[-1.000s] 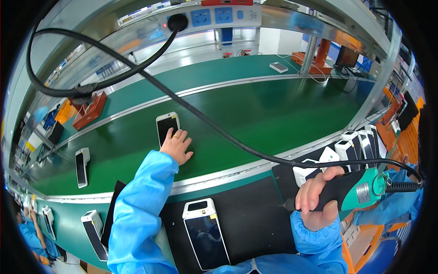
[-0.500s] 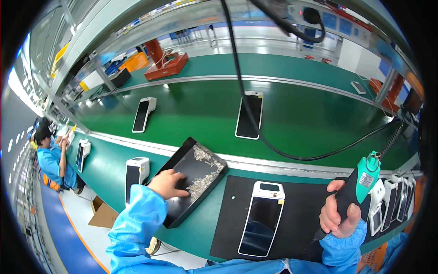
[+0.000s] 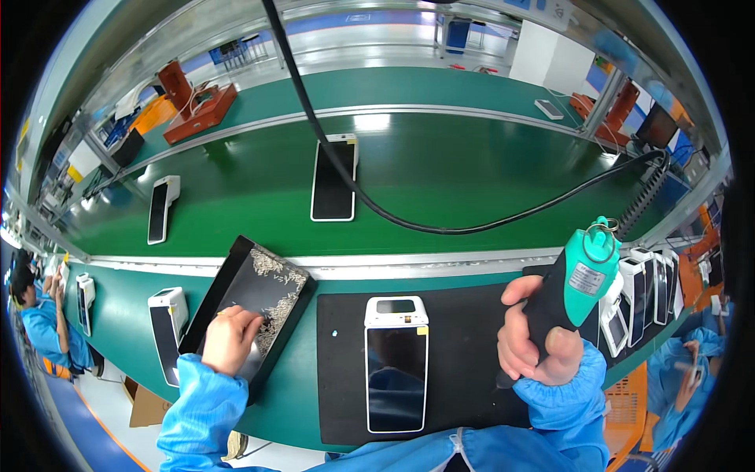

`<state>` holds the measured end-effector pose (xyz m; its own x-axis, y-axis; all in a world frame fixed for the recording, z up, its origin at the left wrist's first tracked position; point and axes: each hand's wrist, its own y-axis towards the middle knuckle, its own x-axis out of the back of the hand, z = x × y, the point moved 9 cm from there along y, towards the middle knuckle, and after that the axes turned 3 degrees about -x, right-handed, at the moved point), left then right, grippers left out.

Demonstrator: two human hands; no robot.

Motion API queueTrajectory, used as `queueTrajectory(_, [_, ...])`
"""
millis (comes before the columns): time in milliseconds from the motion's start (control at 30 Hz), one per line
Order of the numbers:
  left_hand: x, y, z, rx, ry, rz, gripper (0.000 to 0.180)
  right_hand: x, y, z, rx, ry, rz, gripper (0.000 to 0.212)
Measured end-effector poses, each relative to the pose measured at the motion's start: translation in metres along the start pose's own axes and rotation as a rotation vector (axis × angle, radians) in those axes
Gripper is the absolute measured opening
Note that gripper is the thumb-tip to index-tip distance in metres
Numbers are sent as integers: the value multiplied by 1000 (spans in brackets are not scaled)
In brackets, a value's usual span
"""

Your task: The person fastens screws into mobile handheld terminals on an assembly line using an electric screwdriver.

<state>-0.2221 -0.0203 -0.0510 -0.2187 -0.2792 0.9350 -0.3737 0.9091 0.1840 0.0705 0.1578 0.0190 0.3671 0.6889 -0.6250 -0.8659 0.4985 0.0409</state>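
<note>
Right hand (image 3: 533,338) wrapped tight around electric screwdriver (image 3: 572,295), teal cap up, black cable (image 3: 440,228) trailing. Left hand (image 3: 230,338) reaching into black screw tray (image 3: 236,271), fingertips pinched among screws (image 3: 275,315) — handheld terminal (image 3: 396,362) lying between, on black mat (image 3: 342,370).

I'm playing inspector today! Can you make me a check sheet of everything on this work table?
Surface: black mat on a green bench, green conveyor belt behind.
Job's things: black tray of small screws; white handheld device face up on the mat; green and black electric screwdriver.
Clutter: more white devices at the bench's left and right, two on the belt.
Hands: left hand picks in the tray; right hand grips the screwdriver.
Cables: black cable hangs from above to the screwdriver.
Surroundings: co-workers in blue at left and right.
</note>
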Motion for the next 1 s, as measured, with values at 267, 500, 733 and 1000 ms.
queueTrajectory(267, [30,-11,-102,-110,-247,-181,8,-8,7,0,43,21,-6,69])
queueTrajectory(500, [-37,-18,-183,-144,-962,-58,15,-51,1,31,531,-190,256,54])
queueTrajectory(733, [-36,-19,-190,-202,-922,-119,17,-62,9,27,487,-206,440,48])
queueTrajectory(1000, [-38,-21,-190,-218,-932,-117,18,-57,5,18,441,-158,258,50])
